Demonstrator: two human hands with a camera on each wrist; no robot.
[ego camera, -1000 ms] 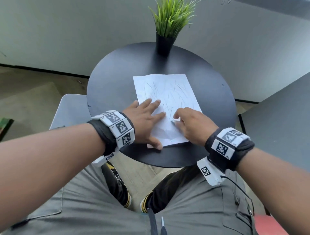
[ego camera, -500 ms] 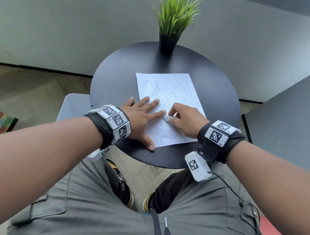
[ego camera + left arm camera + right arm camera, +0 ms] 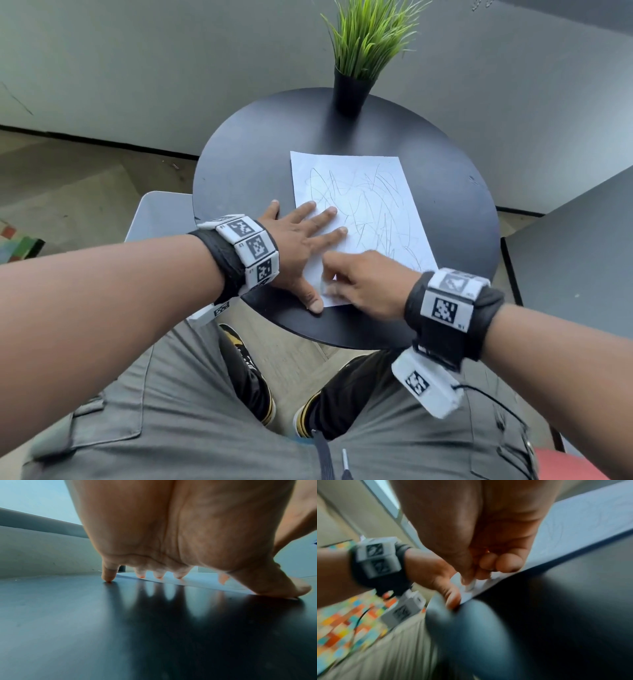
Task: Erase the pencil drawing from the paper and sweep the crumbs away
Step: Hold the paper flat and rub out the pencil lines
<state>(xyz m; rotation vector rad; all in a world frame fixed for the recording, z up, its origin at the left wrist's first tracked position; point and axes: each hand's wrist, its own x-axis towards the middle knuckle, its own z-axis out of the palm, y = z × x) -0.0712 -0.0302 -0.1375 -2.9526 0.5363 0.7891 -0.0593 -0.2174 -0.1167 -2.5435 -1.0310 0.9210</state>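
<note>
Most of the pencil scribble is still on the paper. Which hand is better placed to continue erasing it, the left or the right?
The right hand. It pinches the white eraser on the near left part of the paper. The left hand lies flat, fingers spread, pressing the paper's left edge onto the table.

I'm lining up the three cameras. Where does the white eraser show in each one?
Head: small white eraser pinched in the right hand, near corner of the white paper.
Left wrist: not in view.
Right wrist: blurred, centre, under the fingertips.
Shared landmark: the left hand's thumb.
</note>
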